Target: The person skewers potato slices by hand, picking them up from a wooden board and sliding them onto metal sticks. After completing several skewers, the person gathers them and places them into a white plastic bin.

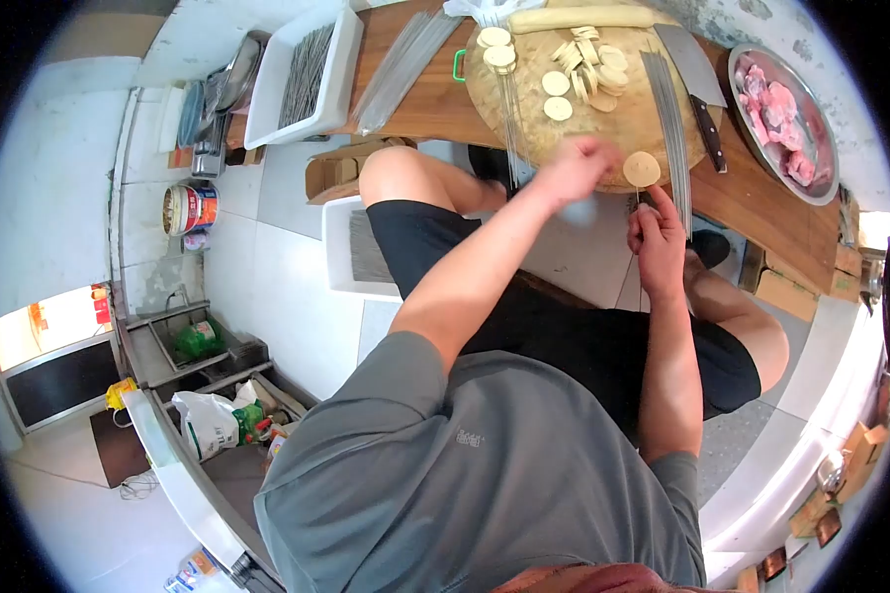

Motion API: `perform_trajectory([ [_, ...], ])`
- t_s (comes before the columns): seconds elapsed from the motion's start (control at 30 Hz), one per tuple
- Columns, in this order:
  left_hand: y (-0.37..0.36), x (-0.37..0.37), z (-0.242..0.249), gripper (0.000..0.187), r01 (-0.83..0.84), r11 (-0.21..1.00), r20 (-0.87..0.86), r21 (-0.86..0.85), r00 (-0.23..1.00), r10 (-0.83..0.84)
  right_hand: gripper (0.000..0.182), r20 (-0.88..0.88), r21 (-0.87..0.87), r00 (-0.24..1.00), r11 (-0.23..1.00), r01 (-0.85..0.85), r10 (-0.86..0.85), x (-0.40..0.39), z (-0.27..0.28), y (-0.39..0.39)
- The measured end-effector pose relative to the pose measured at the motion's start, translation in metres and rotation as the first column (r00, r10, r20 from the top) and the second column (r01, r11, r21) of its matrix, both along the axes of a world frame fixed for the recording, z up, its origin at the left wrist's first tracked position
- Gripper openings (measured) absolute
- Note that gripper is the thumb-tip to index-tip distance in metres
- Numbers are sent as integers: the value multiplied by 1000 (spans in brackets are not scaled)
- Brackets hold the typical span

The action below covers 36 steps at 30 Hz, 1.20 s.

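Note:
My right hand (655, 229) is closed in a pinch around a thin skewer (640, 196), which carries a round pale slice (642, 168) at its upper end. Just left of it, over the near edge of the round wooden chopping board (524, 124), is my left hand (574, 170). Motion smears its fingers, and I cannot tell what they hold. On the board lie loose round slices (591, 74) in a heap and a long pale roll (588, 18). A bundle of metal skewers (669, 133) lies right of the heap; slices on skewers (499, 56) rest at the left.
A cleaver (692, 74) lies along the board's right side. Further right stands a metal bowl (829, 168) of raw meat (779, 117). Left of the board are a plastic bag of skewers (402, 69) and a white bin (341, 79) holding more. Another white bin (341, 282) stands below.

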<state>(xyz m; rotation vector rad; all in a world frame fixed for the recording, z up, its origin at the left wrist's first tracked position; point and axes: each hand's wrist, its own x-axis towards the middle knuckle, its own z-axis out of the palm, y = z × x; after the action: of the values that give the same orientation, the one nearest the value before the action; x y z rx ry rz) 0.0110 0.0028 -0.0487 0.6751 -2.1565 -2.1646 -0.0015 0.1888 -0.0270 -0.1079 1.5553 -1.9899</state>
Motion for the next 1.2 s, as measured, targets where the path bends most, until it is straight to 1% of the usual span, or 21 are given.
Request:
perform_trajectory([
  [0.03,-7,-5,16,29,-127,970,23,-209,991,135,40,3,-7,1000,1000,11,-11,-1,-1,1],
  [0.07,-18,-8,33,31,-238,881,16,-408,963,267,40,5,-13,1000,1000,22,-22,-1,-2,2],
  [0.1,-32,-12,39,33,-254,762,-7,-596,950,311,41,8,-18,999,999,35,-34,-2,-4,4],
  [0.13,-50,-19,27,33,-173,682,77,-711,944,320,41,17,-34,999,999,34,-34,-1,-7,6],
  [0.17,-59,-19,14,34,-90,566,94,-820,953,288,41,24,-49,999,998,32,-31,0,-12,7],
  [0.23,-65,-23,9,35,71,275,137,-959,964,226,41,32,-62,999,997,35,-33,-1,-15,7],
  [0.27,-66,-23,5,38,132,238,178,-962,967,182,41,39,-54,999,998,39,-37,0,-15,7],
  [0.37,-61,-31,-7,35,165,214,209,-963,957,201,39,50,-49,997,997,58,-55,2,-21,10],
  [0.43,-61,-31,-5,34,39,323,111,-946,972,205,38,53,-12,998,999,43,-42,2,-17,10],
  [0.47,-62,-31,-3,34,-27,374,59,-927,975,215,38,58,-11,998,999,41,-41,2,-17,9],
  [0.57,-61,-31,15,31,-6,638,198,-770,949,247,37,55,-25,998,999,35,-34,2,-20,7],
  [0.6,-59,-30,12,28,-130,770,137,-624,953,272,37,45,-38,998,999,36,-34,3,-24,5],
  [0.63,-54,-28,7,25,-239,864,81,-443,949,304,36,35,-51,999,998,40,-38,3,-27,5],
  [0.67,-51,-26,3,22,-329,915,38,-233,937,347,35,43,-33,999,999,30,-28,3,-30,5],
  [0.7,-47,-23,7,21,-348,932,68,-98,932,355,35,53,-14,999,1000,16,-15,4,-29,4],
  [0.77,-40,-17,14,20,-385,906,131,174,921,366,33,46,18,999,1000,-14,13,7,-29,2],
  [0.87,-28,-11,24,24,-361,781,64,509,921,384,32,0,56,999,997,-52,52,12,-30,-1],
  [0.97,-27,-11,18,29,-306,730,26,611,930,367,32,-43,92,997,994,-61,65,15,-31,-3],
  [1.2,-20,-15,25,26,-270,709,-36,651,922,384,32,-116,170,988,982,-85,105,14,-28,1],
])
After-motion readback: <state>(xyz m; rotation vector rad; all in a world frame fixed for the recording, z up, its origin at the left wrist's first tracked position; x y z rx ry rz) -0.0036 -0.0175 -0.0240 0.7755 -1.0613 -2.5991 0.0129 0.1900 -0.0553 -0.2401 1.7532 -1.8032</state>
